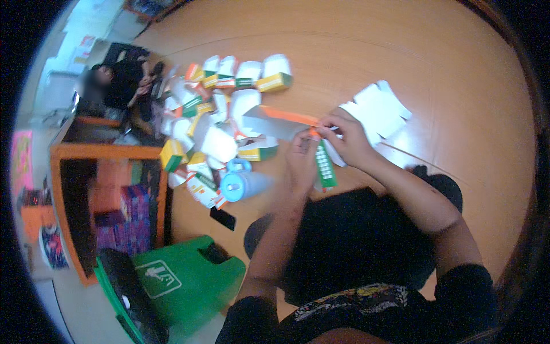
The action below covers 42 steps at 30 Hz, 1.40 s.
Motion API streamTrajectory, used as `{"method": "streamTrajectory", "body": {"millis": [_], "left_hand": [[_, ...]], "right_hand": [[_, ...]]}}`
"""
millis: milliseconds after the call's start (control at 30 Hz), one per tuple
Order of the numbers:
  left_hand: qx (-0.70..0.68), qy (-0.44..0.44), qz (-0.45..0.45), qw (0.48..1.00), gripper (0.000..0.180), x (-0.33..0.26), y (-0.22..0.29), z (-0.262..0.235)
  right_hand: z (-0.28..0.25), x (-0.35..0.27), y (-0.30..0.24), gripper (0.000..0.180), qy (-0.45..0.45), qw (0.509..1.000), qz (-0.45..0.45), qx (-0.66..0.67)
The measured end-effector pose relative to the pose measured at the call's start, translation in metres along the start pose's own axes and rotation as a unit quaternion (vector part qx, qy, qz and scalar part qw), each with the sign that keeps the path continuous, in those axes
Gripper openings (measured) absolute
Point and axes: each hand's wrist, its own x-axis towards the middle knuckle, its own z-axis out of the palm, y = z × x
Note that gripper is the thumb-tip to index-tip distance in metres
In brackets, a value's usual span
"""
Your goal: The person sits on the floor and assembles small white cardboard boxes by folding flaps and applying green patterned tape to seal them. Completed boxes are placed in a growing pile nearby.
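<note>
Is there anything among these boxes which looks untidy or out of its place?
Yes: many small boxes lie in a jumbled heap, facing different ways. A blue container sits at its edge, unlike the boxes. I see no spill.

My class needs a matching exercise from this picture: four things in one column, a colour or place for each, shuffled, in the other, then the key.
Things:
1. Folded card piece
2. Flat sheets
3. Bin
4. Handled jug

Descriptions:
A. Light blue
B. White, lying beyond the right hand
C. In the left hand and the right
D. Green, at lower left

Pairs: 1-C, 2-B, 3-D, 4-A
</note>
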Motion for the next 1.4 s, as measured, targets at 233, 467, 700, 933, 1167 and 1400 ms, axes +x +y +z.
{"method": "streamTrajectory", "body": {"millis": [233,467,700,933,1167,1400], "left_hand": [[-0.051,-0.026,0.088,0.994,0.028,0.002,0.003,-0.009],[-0.045,-0.035,0.087,0.995,0.035,-0.002,0.008,-0.003],[-0.076,0.027,0.064,0.995,0.028,0.004,-0.004,-0.009],[0.212,-0.101,0.131,0.963,0.028,-0.004,-0.012,-0.009],[-0.055,-0.073,0.061,0.994,0.036,-0.006,-0.001,0.006],[-0.120,-0.030,-0.006,0.992,0.036,-0.001,0.016,-0.010]], "right_hand": [[-0.002,0.001,-0.009,0.012,-0.057,0.998,-0.018,-0.032],[-0.010,0.002,-0.006,0.014,-0.091,0.996,-0.004,0.008],[-0.006,-0.007,-0.011,0.025,-0.103,0.993,-0.058,-0.010],[-0.006,0.002,-0.009,0.021,-0.001,0.992,-0.091,-0.085],[-0.005,0.001,0.002,0.021,0.013,0.991,-0.072,-0.116],[-0.002,0.000,0.002,0.025,-0.033,0.983,-0.133,-0.123]]}}
